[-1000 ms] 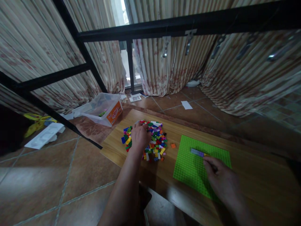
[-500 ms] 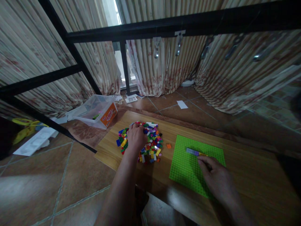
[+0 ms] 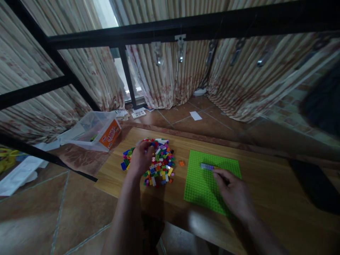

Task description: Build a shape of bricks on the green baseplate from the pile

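Observation:
My left hand (image 3: pixel 141 157) is over a heaped pile of small coloured toy bricks (image 3: pixel 162 164). Its thumb and fingers are pinched together; whether a brick sits between them I cannot make out. In my right hand (image 3: pixel 231 187) is the near end of a narrow strip of joined toy bricks (image 3: pixel 207 166), pale at the tip, then purple, with some yellow by the fingers. This strip is over the studded green baseplate (image 3: pixel 200 189). A single orange brick (image 3: pixel 181 163) lies between the pile and the baseplate.
The wooden table (image 3: pixel 176 209) carries the pile, the baseplate and a dark flat object (image 3: pixel 313 182) at right. On the floor are a clear plastic box (image 3: pixel 92 136) with an orange label and a paper (image 3: pixel 196 115). A black metal frame (image 3: pixel 159 30) crosses above.
The camera view has swung rightward, so everything appears farther left. My left hand has closed its fingers and turned slightly at the pile. My right hand keeps the strip over the baseplate.

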Available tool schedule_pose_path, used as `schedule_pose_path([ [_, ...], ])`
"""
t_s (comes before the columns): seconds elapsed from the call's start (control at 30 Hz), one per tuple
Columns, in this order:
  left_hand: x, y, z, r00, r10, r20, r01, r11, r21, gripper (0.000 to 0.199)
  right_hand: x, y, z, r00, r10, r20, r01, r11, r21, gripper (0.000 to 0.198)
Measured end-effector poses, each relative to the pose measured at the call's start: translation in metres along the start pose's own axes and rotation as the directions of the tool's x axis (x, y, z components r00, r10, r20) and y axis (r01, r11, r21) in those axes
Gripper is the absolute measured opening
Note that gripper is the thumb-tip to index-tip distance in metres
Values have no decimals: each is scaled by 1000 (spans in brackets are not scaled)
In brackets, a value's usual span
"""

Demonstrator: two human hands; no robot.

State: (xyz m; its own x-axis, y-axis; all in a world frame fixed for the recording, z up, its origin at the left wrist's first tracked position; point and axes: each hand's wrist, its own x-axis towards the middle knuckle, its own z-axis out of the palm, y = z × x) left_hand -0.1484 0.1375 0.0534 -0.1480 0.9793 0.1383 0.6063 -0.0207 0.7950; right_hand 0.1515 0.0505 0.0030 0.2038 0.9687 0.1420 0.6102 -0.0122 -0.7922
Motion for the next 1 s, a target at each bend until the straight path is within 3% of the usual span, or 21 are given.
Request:
schedule_pose_path([
  [0.07,-6,7,5,990,-25,141,70,944,-323,22,-3,-11,2,998,33,-54,-27,994,104,31],
  [0.13,-16,18,18,956,-39,290,194,826,-529,24,-6,-25,5,996,47,-70,-31,977,211,29],
  [0.23,-33,38,46,878,-24,478,366,678,-638,30,-6,-41,12,995,93,-38,-69,906,419,28],
  [0.33,-48,54,73,811,44,584,429,634,-643,28,-1,-49,19,990,138,38,-131,774,620,32],
  [0.43,-58,63,89,776,63,627,449,643,-620,27,5,-48,22,984,172,56,-162,708,687,32],
  [0.57,-62,64,96,762,65,645,435,686,-584,31,8,-47,20,975,215,46,-186,695,694,30],
  [0.77,-62,60,96,775,66,628,387,737,-555,30,7,-47,21,968,229,101,-230,654,721,30],
  [0.9,-64,59,99,776,40,629,436,687,-581,27,6,-45,23,958,252,139,-267,598,756,32],
  [1.0,-64,59,99,772,-3,635,503,614,-608,28,5,-43,23,940,287,183,-312,508,803,34],
])
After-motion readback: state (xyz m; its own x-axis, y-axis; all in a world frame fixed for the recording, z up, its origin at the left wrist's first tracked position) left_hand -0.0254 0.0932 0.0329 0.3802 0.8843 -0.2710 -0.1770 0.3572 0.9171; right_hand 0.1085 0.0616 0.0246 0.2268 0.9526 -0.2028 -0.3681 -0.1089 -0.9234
